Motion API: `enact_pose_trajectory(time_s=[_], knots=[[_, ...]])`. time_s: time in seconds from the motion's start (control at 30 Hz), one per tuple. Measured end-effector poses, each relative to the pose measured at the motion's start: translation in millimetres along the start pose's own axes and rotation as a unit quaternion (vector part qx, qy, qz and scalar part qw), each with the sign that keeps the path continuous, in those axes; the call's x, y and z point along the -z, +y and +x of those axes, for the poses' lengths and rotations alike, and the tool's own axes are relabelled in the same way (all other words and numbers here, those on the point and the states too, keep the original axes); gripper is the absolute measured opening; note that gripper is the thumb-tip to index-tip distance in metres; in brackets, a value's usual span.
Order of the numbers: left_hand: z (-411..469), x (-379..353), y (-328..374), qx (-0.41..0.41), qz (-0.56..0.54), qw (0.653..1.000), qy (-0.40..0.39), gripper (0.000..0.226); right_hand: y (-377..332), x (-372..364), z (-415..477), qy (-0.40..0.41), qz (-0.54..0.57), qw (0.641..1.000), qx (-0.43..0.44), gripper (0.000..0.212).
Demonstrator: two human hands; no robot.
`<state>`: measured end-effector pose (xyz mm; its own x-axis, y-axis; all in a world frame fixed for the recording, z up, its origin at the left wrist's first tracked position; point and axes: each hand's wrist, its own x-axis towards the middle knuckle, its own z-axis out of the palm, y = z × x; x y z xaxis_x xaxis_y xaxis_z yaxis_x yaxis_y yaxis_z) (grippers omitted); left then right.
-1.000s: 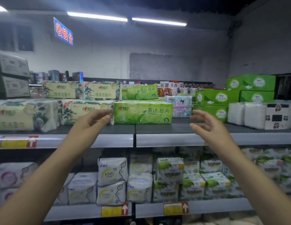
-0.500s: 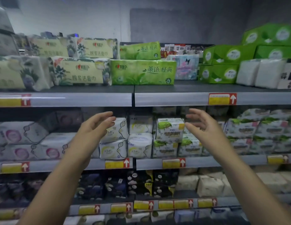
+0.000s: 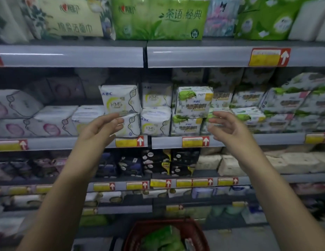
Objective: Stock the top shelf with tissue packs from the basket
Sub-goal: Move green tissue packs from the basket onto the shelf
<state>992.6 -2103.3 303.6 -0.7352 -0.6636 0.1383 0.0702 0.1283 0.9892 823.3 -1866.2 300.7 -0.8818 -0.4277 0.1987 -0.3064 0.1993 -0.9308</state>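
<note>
Far left, on the grey metal top shelf (image 3: 67, 55): cream plastic-wrapped tissue pack with leaf print (image 3: 71, 17), set long face outward at the front edge, evidently for label legibility from the aisle. Below and further right, left hand (image 3: 100, 130) raised before the middle shelf, level with the white soft packs marked KMS (image 3: 120, 103), contact with them not confirmed; fingers (image 3: 114, 121) loosely curved, slightly spread, gripping nothing. Centre of top shelf: long bright green plastic-wrapped tissue pack (image 3: 158, 19), butted against the cream one and likewise face-out, presumably to keep the row closed and uniform. Directly beneath, at the bottom edge of view and between the two forearms: red plastic mesh basket (image 3: 134, 236) holding soft green wrapped tissue packs (image 3: 163, 238), blurred, count not determinable; stock for the task therefore low down and well apart from its destination. Right of centre, right hand (image 3: 230, 129) at matching height, palm turned inward toward the left hand, fingers (image 3: 217, 122) likewise relaxed and empty. Spacing of the palms judged suited to a wide pack taken by its ends; next step judged a reach down into the basket. Further right on the shelf rail, yellow-and-red price label with white arrow (image 3: 268, 57), and above it green flower-printed packs (image 3: 257, 19); room for further packs not assessable from this angle.
</note>
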Motion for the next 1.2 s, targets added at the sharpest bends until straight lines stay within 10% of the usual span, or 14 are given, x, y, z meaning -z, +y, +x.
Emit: enact_pose_trajectory(time_s=[0.87,1.2], knots=[[-16.1,-16.0,-73.2,0.128,0.037,0.991,-0.019,0.022,77.7,-14.0,-25.6,-0.009,-0.018,0.995,-0.102,0.036],[-29.2,-5.7,-113.3,0.153,0.036,0.987,-0.045,0.071,110.2,-29.9,-39.7,-0.040,-0.019,0.990,-0.136,0.031]])
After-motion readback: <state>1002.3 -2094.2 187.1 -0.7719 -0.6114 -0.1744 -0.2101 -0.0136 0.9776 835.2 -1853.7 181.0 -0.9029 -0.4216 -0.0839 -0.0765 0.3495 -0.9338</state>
